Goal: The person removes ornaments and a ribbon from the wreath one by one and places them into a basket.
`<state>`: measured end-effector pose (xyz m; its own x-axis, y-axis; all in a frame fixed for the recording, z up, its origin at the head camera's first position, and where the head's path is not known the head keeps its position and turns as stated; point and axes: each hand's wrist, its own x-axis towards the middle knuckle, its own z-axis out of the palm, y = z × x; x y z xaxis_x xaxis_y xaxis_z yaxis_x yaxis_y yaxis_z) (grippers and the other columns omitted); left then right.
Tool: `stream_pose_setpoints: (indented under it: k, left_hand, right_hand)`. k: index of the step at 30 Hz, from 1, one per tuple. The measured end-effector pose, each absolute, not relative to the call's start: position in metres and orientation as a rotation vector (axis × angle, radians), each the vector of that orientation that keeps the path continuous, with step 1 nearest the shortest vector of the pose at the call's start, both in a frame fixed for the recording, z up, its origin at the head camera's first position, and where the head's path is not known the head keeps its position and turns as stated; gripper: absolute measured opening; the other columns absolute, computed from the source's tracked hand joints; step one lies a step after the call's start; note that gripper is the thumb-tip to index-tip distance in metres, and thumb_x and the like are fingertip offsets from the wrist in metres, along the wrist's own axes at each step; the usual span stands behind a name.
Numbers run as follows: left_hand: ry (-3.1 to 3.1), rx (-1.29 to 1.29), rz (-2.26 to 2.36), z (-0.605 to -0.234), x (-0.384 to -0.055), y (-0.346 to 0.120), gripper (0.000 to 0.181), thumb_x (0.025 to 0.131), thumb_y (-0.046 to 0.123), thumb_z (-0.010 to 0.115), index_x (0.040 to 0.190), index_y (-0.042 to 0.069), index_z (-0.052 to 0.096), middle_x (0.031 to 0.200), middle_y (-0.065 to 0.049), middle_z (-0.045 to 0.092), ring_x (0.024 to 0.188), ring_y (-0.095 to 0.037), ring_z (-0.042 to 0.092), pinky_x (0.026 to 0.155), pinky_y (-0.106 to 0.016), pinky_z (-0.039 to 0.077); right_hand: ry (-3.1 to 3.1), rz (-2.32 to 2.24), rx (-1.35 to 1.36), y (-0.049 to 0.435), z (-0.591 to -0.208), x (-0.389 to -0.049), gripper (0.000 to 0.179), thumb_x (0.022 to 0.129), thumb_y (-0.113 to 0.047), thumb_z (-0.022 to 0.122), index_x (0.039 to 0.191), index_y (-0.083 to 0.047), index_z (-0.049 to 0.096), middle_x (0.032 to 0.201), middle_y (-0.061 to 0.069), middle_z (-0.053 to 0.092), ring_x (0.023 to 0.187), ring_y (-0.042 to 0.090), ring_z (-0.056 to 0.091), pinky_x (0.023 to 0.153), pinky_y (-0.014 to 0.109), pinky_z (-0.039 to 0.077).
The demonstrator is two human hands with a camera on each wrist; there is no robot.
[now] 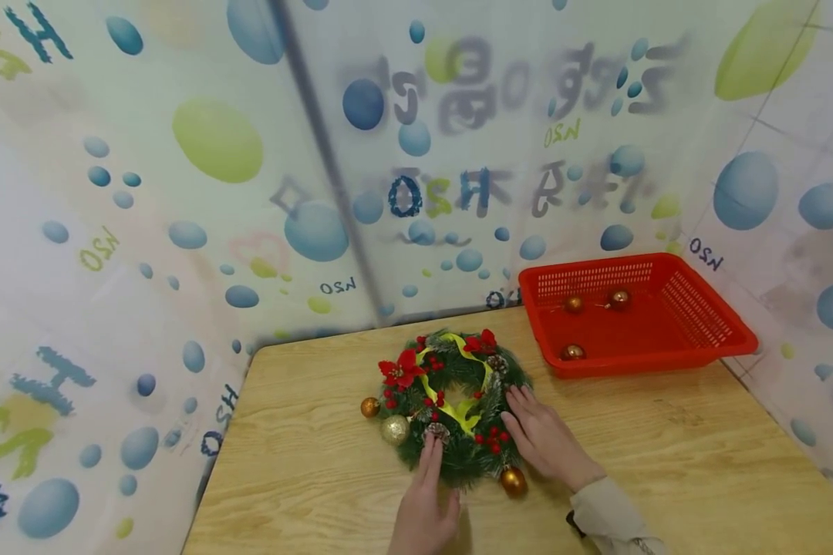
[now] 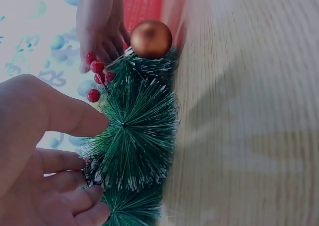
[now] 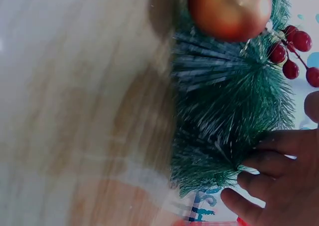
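A green Christmas wreath (image 1: pixel 461 466) lies on the table, trimmed with yellow ribbon (image 1: pixel 489 375), red flowers (image 1: pixel 401 370), red berries (image 1: pixel 493 439) and pine cones (image 1: pixel 497 364). Baubles hang at its rim: a gold glitter one (image 1: pixel 395 430), a small orange-gold one (image 1: pixel 370 407) and a copper one (image 1: pixel 513 481). At the front, my left hand (image 1: pixel 425 501) touches the wreath by a frosted pine cone, its fingers fairly straight. My right hand (image 1: pixel 544 438) rests its extended fingers on the right side. The right wrist view shows those fingers (image 3: pixel 264 162) against the green needles.
A red plastic basket (image 1: pixel 708 361) with slotted sides stands at the back right of the wooden table (image 1: pixel 298 455). Several shiny baubles (image 1: pixel 619 298) lie in it. Behind the table hangs a patterned curtain (image 1: pixel 458 270) with blue and green bubbles.
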<state>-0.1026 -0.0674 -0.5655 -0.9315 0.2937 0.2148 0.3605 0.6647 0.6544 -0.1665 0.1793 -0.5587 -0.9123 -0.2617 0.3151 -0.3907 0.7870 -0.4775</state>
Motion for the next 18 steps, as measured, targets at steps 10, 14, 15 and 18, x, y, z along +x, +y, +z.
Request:
stream_pose_setpoints:
  k: [10,14,15,18]
  left_hand:
    - [-2.792,-0.583,-1.132,-0.563,-0.095,-0.055,0.08,0.088,0.01,0.071,0.157,-0.001,0.032,0.164,-0.022,0.029,0.059,0.003,0.036,0.052,-0.015,0.038]
    - [-2.771,-0.595,-1.108,-0.564,-0.093,-0.052,0.078,0.087,0.01,0.071,0.156,-0.003,0.034,0.163,-0.023,0.032,0.058,0.005,0.034,0.051,-0.015,0.037]
    - [-2.766,-0.599,-1.103,-0.564,-0.092,-0.051,0.078,0.087,0.01,0.071,0.155,-0.003,0.035,0.162,-0.023,0.032,0.059,0.005,0.035,0.051,-0.015,0.037]
    - [-2.748,-0.613,-1.089,-0.564,-0.091,-0.049,0.078,0.086,0.009,0.071,0.154,-0.004,0.036,0.161,-0.024,0.034,0.061,0.005,0.036,0.05,-0.014,0.037]
  right_hand:
    - [-2.806,1.008,0.411,0.186,-0.553,-0.18,0.056,0.112,-0.034,0.034,0.141,0.011,0.052,0.149,0.03,0.048,0.144,0.048,0.039,0.116,0.06,0.035]
    - [-2.819,1.05,0.418,0.186,-0.551,-0.182,0.057,0.113,-0.033,0.031,0.143,0.011,0.049,0.151,0.029,0.046,0.146,0.046,0.035,0.118,0.059,0.032]
    - [-2.823,1.06,0.416,0.186,-0.551,-0.182,0.057,0.113,-0.033,0.03,0.144,0.01,0.049,0.152,0.029,0.045,0.147,0.046,0.035,0.118,0.059,0.032]
    - [-2.827,1.075,0.406,0.186,-0.551,-0.183,0.057,0.113,-0.034,0.029,0.146,0.01,0.047,0.154,0.028,0.042,0.148,0.045,0.032,0.119,0.059,0.031]
